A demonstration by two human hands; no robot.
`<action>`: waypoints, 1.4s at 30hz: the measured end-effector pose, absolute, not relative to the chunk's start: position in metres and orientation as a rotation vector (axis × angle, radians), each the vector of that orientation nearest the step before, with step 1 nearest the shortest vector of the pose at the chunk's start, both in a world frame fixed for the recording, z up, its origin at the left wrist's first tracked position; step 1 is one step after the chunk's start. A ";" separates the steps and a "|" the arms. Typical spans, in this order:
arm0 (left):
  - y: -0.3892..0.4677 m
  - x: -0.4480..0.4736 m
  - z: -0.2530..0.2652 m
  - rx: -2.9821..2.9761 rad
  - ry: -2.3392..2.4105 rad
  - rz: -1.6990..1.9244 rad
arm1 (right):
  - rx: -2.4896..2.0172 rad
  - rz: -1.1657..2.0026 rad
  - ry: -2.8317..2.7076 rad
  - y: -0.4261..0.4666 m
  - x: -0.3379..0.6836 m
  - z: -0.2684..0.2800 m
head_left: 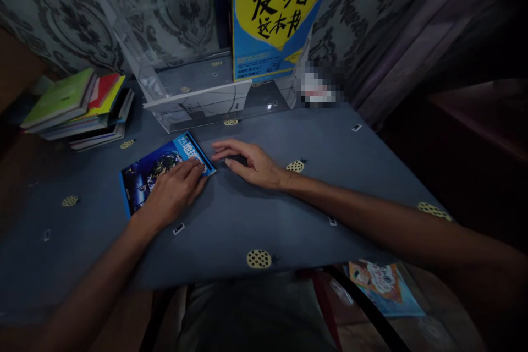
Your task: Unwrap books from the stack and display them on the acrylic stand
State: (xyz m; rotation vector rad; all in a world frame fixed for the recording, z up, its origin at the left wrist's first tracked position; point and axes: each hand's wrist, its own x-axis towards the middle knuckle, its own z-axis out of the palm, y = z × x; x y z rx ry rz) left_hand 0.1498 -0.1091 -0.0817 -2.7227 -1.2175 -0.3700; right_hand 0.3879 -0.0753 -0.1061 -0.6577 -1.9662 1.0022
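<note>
A blue book (pixel 142 173) with a globe picture on its cover lies tilted on the cloth-covered table. My left hand (pixel 175 190) rests on the cover, its fingers laid flat over the book's right part and hiding some of the picture. Just to the right of the book, my right hand (pixel 249 162) hovers low over the cloth with its fingers stretched out and nothing in them. Behind both hands is a clear plastic stand (pixel 198 100), and a blue and yellow book (pixel 264 33) with large black characters stands upright in it.
A stack of books (pixel 61 99) with a green one on top sits at the table's left back. Beyond the stand is a blurred-out object (pixel 317 88). Below the right front edge, a colourful book (pixel 383 286) lies on a lower surface. Pineapple prints dot the tablecloth (pixel 223 231).
</note>
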 end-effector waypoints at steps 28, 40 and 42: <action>-0.129 0.060 -0.074 -2.277 -1.845 -0.168 | -0.726 0.107 -2.591 -0.061 0.382 -0.106; -0.159 0.047 -0.068 -2.693 -1.706 -0.343 | -0.832 0.210 -2.616 -0.060 0.384 -0.112; -0.170 0.041 -0.067 -2.897 -1.592 -0.301 | -0.827 0.212 -2.623 -0.059 0.384 -0.113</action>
